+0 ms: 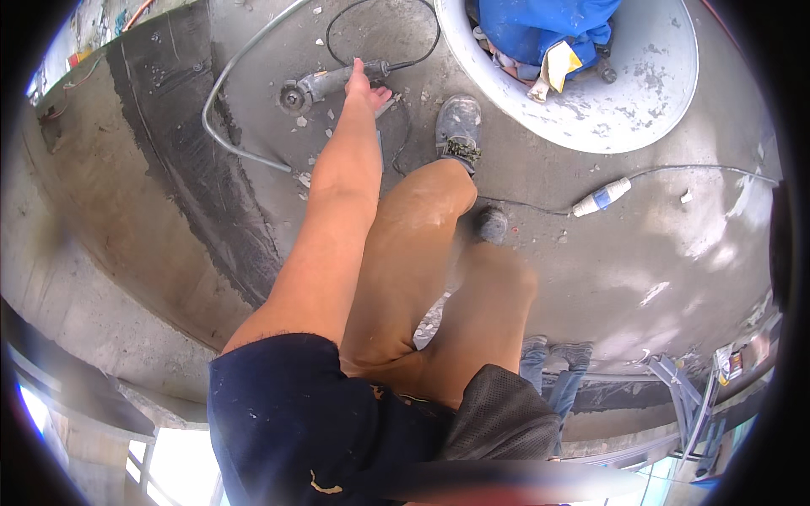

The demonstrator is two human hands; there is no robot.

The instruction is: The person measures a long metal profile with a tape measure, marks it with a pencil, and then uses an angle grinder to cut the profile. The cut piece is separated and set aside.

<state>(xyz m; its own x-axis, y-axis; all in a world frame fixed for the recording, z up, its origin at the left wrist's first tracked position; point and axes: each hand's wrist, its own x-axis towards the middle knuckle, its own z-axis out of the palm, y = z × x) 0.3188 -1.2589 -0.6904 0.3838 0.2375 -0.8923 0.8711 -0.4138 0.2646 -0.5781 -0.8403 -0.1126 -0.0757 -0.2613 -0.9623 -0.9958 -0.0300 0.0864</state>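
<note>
My left arm stretches forward over the concrete floor. At its end my left hand (367,91) is open, fingers spread, right beside the body of an angle grinder (321,86) that lies on the floor. Whether the fingers touch the tool I cannot tell. The grinder's round disc end points left, and a black cable (422,59) loops away from its rear. On the right side only a grey mesh sleeve (506,415) shows; my right hand is out of view.
A big white tub (557,126) with a blue bag (540,34) and rubble stands at the far right. A grey hose (211,110) curves left of the grinder. A cable connector (601,196) lies right of my knees. Another person's jeans legs (569,371) show behind.
</note>
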